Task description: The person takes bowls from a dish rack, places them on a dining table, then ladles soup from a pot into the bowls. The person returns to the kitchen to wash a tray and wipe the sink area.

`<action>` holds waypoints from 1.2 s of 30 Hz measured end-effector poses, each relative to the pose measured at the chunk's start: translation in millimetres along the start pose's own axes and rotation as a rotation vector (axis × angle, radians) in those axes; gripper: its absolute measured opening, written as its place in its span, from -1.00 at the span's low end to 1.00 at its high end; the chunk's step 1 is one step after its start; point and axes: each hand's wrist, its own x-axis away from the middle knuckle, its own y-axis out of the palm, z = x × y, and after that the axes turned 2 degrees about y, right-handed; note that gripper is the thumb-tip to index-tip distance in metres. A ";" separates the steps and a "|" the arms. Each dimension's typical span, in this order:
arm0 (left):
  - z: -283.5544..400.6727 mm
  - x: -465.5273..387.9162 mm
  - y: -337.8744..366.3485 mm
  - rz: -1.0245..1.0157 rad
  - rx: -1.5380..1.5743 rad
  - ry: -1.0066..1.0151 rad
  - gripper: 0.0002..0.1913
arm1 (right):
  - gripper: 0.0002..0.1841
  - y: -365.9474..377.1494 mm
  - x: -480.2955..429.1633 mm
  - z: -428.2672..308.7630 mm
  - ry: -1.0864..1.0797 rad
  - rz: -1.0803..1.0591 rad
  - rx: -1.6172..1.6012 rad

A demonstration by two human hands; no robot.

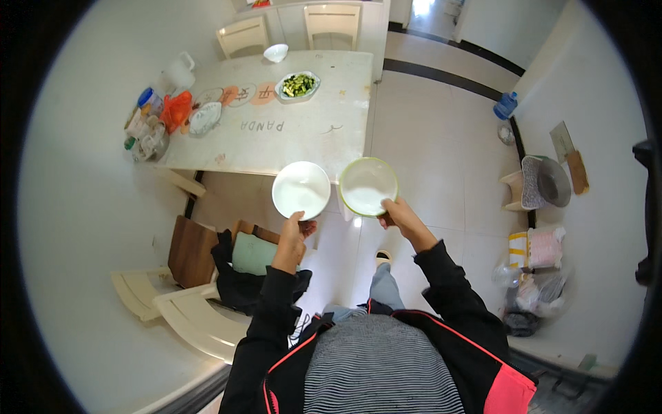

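My left hand (298, 237) grips the near rim of a plain white bowl (301, 189), thumb on top and fingers beneath. In my right hand (402, 217) is a second white bowl (368, 185) with a green rim, held at its lower right edge. Both bowls show their insides and nothing is in them. They are side by side with a narrow gap, around the near right corner of the dining table (305, 142). On that table are a dish of chopped green vegetables (298, 86), a small white bowl (276, 53) and an oval white dish (206, 118).
An orange plastic bag (177, 109), a white jug (180, 71) and jars crowd the table's left end. Chairs (201, 321) and a black garment (253, 290) are at my left. Along the right wall are a blue water bottle (505, 105), a stool (527, 182) and bags (540, 295).
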 end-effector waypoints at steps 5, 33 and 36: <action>25.0 -54.0 53.6 0.052 0.146 0.001 -0.60 | -0.72 -32.8 -117.5 -61.0 0.130 -0.132 0.061; 98.9 -365.1 13.0 0.496 0.369 0.059 -0.18 | -0.58 26.3 -486.8 -91.0 0.358 -0.377 0.197; 100.5 -335.3 37.9 0.525 0.359 0.090 -0.16 | -0.46 19.7 -484.5 -102.6 0.396 -0.506 0.232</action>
